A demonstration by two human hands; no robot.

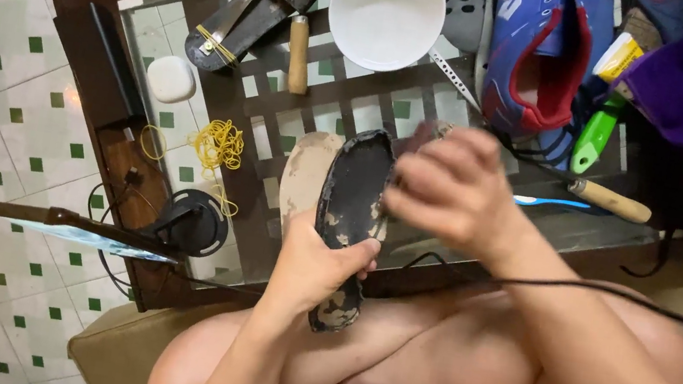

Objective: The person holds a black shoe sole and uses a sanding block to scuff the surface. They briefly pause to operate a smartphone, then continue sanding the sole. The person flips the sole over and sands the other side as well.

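Your left hand (314,263) grips one worn, oval black shoe sole (350,221); your blurred right hand (443,185), fingers curled, touches its top edge. One round white bowl (386,9) sits behind.

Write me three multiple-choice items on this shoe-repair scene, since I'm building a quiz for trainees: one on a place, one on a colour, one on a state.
1. Where does the white bowl stand?
A. on the glass table, far from the person
B. on the tiled floor
C. on the person's lap

2. What colour is the tangle of rubber bands on the table?
A. red
B. yellow
C. blue

3. How is the black shoe sole held?
A. lying flat on the table
B. gripped on edge by the left hand, with the right hand at its upper end
C. hanging from a hook

Key: 1 A, the bowl sits at the table's far edge beside a wooden-handled tool. 2 B, the bands are bright yellow. 3 B, the left hand's fingers wrap the sole above the table while the blurred right hand is by its upper part.
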